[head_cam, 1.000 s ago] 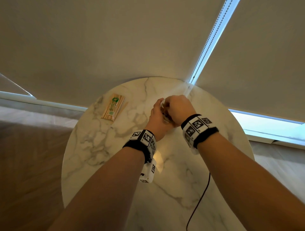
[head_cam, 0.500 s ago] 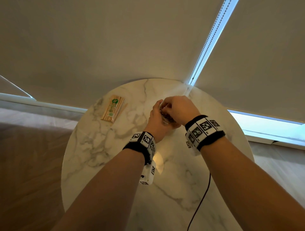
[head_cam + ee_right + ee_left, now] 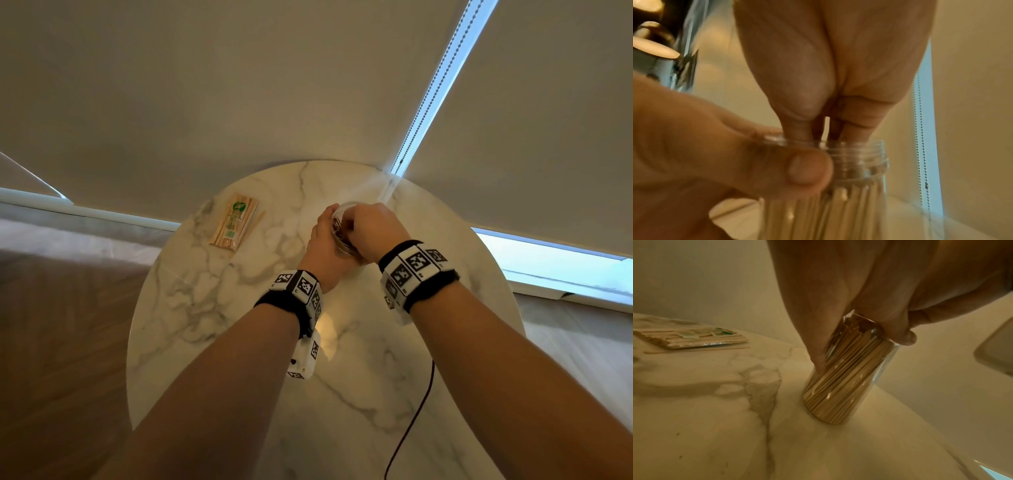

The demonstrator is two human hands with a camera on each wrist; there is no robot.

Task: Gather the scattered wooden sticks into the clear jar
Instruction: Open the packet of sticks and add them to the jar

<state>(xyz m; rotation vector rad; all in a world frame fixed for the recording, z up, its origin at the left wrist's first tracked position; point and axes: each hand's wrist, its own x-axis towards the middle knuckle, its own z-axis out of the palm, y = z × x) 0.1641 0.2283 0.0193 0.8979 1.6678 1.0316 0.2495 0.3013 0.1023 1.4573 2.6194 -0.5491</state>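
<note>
A clear jar [image 3: 842, 382], packed with upright wooden sticks [image 3: 849, 363], stands slightly tilted on the marble table [image 3: 205, 325]. My left hand [image 3: 323, 240] grips the jar near its top, with the thumb [image 3: 797, 168] across the threaded neck [image 3: 859, 155]. My right hand [image 3: 370, 229] hovers over the jar [image 3: 339, 236], and its bunched fingers [image 3: 851, 123] dip into the mouth. The rim hides the fingertips, so I cannot tell whether they pinch any sticks.
A plastic packet of sticks [image 3: 236, 221] lies at the table's far left, with a loose stick [image 3: 696, 349] beside it. A black cable [image 3: 411, 421] hangs off the near edge. A roller blind and its bead chain [image 3: 424, 99] stand right behind the table.
Both hands stay at the jar. My right wrist has drifted slightly right and down; nothing else has visibly moved.
</note>
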